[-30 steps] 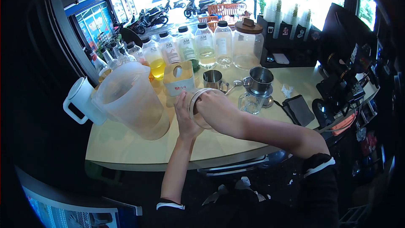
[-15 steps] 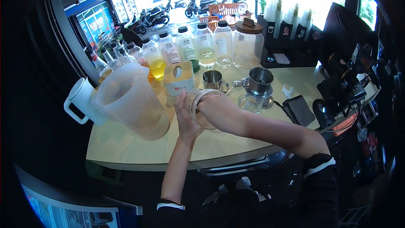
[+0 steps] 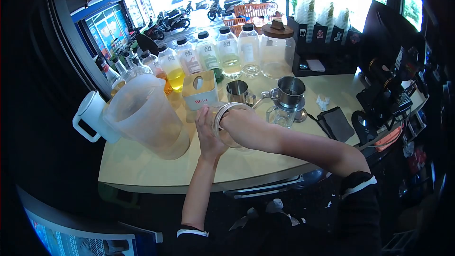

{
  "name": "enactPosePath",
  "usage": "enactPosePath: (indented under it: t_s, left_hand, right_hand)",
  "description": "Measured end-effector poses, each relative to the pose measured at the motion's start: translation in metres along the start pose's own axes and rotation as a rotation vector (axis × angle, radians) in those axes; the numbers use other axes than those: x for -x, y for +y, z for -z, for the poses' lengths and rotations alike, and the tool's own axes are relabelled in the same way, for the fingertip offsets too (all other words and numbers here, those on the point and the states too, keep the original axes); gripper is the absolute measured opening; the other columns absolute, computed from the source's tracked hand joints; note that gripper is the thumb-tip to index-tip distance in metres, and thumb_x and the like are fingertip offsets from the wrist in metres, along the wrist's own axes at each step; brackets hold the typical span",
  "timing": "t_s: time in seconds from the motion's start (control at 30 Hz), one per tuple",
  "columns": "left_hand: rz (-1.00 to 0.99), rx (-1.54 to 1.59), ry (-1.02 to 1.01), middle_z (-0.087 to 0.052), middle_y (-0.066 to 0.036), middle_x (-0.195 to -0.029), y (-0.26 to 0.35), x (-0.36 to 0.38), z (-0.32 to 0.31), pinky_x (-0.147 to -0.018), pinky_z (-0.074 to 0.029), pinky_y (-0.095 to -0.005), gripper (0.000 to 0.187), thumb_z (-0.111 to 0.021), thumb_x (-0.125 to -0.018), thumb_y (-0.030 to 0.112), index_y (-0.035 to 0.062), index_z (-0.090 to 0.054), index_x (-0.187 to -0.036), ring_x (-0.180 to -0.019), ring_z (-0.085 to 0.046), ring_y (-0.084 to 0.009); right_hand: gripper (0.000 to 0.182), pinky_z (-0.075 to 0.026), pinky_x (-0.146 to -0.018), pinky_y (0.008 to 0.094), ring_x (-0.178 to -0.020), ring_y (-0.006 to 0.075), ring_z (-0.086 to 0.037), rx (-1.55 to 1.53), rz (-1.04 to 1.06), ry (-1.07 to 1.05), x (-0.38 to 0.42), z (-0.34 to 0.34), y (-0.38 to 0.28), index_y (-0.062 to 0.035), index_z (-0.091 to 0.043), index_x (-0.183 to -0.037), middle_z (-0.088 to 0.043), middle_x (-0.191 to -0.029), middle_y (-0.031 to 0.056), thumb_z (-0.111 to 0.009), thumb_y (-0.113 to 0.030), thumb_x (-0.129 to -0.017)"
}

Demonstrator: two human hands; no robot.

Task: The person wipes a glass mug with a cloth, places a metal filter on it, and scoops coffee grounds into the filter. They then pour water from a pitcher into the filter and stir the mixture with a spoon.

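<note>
My left hand [image 3: 209, 130] is wrapped round the side of a clear glass jar [image 3: 219, 109], which is tilted with its mouth towards the right. My right hand [image 3: 243, 128] reaches into the mouth of that jar; its fingers are hidden inside, so what they hold cannot be seen. Just behind the jar stands a white box with a round hole [image 3: 201, 98]. A metal cup [image 3: 238, 92] is beside the box. Right of it a metal filter cup [image 3: 290, 89] sits above a glass mug [image 3: 280, 117].
A large frosted pitcher [image 3: 147, 118] and a white jug [image 3: 92, 114] stand left on the table [image 3: 142, 173]. Behind are several capped bottles [image 3: 209, 57] and a wooden-lidded jar [image 3: 277, 54]. At right lie a dark cloth [image 3: 337, 124], crumpled tissue [image 3: 323, 103] and a monitor [image 3: 388, 47].
The view has shifted very slightly. Both hands remain at the jar, with no clear change of hold.
</note>
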State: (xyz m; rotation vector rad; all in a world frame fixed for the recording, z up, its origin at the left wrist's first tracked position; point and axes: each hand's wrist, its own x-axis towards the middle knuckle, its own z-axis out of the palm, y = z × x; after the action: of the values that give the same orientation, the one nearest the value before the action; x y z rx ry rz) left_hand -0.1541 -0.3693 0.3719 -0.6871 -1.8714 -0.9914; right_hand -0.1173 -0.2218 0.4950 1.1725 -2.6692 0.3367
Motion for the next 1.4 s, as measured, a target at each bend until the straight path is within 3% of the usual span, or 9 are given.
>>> enactPosePath:
  t_s: [0.27,0.33,0.77,0.83,0.97,1.13,1.2,1.3,1.4]
  left_hand:
    - [-0.03,-0.092,-0.013,-0.038,-0.014,-0.136,-0.004,0.0,-0.002,-0.11,-0.03,-0.0449,0.098,-0.086,-0.06,0.024,0.0017,-0.03,-0.138,-0.129,-0.035,-0.0331]
    - [-0.027,-0.081,-0.013,-0.038,-0.014,-0.136,-0.003,0.0,-0.001,-0.11,-0.031,-0.045,0.099,-0.086,-0.059,0.024,0.0022,-0.03,-0.138,-0.129,-0.036,-0.0332]
    - [-0.039,-0.093,-0.019,-0.04,-0.014,-0.136,-0.004,0.002,-0.002,-0.113,-0.025,-0.0456,0.098,-0.087,-0.059,0.024,0.0032,-0.032,-0.137,-0.13,-0.036,-0.0323]
    - [-0.042,-0.101,-0.025,-0.04,-0.014,-0.136,-0.007,0.003,-0.002,-0.113,-0.025,-0.0457,0.099,-0.087,-0.058,0.024,0.0034,-0.032,-0.137,-0.13,-0.036,-0.0321]
    - [-0.004,-0.095,-0.009,-0.039,-0.014,-0.136,-0.004,0.0,-0.002,-0.111,-0.027,-0.0455,0.099,-0.087,-0.058,0.023,0.0032,-0.032,-0.137,-0.129,-0.036,-0.0326]
    - [0.082,-0.034,0.027,-0.038,-0.014,-0.135,-0.003,0.0,-0.003,-0.108,-0.032,-0.0441,0.1,-0.088,-0.058,0.022,0.0036,-0.031,-0.138,-0.128,-0.037,-0.0325]
    - [0.102,-0.059,0.064,-0.043,-0.013,-0.128,-0.004,0.0,-0.005,-0.1,-0.04,-0.0393,0.095,-0.087,-0.058,0.017,0.0052,-0.033,-0.134,-0.119,-0.047,-0.0263]
    - [0.255,0.147,0.098,-0.039,-0.015,-0.133,-0.011,0.004,-0.011,-0.105,-0.035,-0.0421,0.1,-0.088,-0.058,0.022,0.0041,-0.031,-0.138,-0.126,-0.04,-0.0316]
    - [0.245,0.091,0.112,-0.038,-0.015,-0.133,-0.014,0.006,-0.011,-0.105,-0.036,-0.0419,0.103,-0.089,-0.057,0.023,0.0041,-0.03,-0.139,-0.124,-0.041,-0.0311]
  right_hand:
    - [0.014,-0.054,-0.072,0.0406,-0.077,0.0326,-0.067,-0.118,-0.072,-0.011,0.002,0.005,0.006,-0.0014,-0.069,-0.079,-0.067,-0.081,0.0194,-0.062,-0.012,-0.075]
    - [0.014,-0.054,-0.072,0.0401,-0.077,0.0319,-0.067,-0.067,0.045,0.158,0.001,-0.007,0.014,-0.0015,-0.069,-0.079,-0.067,-0.081,0.0192,-0.063,-0.012,-0.073]
    - [0.016,-0.054,-0.07,0.039,-0.077,0.0309,-0.068,0.002,-0.014,0.024,0.003,-0.005,0.014,0.0006,-0.069,-0.081,-0.067,-0.079,0.0187,-0.062,-0.012,-0.073]
    - [0.016,-0.054,-0.072,0.0396,-0.077,0.0323,-0.067,-0.131,-0.03,0.026,0.005,0.0,0.012,0.0024,-0.068,-0.08,-0.067,-0.079,0.02,-0.062,-0.011,-0.072]
    - [0.014,-0.053,-0.074,0.0397,-0.078,0.0344,-0.066,-0.188,-0.022,-0.022,0.004,0.009,0.014,0.0047,-0.066,-0.077,-0.066,-0.08,0.0224,-0.063,-0.007,-0.071]
    - [0.021,-0.051,-0.078,0.0388,-0.08,0.0347,-0.065,-0.391,-0.028,0.055,0.01,0.036,0.013,0.0051,-0.068,-0.087,-0.066,-0.081,0.023,-0.054,0.001,-0.072]
    - [0.021,-0.051,-0.077,0.0382,-0.079,0.0337,-0.065,-0.427,-0.055,0.057,0.014,0.049,0.011,0.0052,-0.068,-0.088,-0.066,-0.081,0.0223,-0.054,0.001,-0.072]
    - [0.022,-0.051,-0.076,0.0362,-0.078,0.0308,-0.066,-0.484,-0.101,0.064,0.02,0.061,0.013,0.0048,-0.068,-0.088,-0.067,-0.081,0.0204,-0.053,0.001,-0.073]
    - [0.021,-0.051,-0.074,0.0335,-0.077,0.0263,-0.066,-0.517,-0.121,0.08,0.027,0.068,0.013,0.0036,-0.068,-0.089,-0.068,-0.081,0.0175,-0.054,0.001,-0.074]
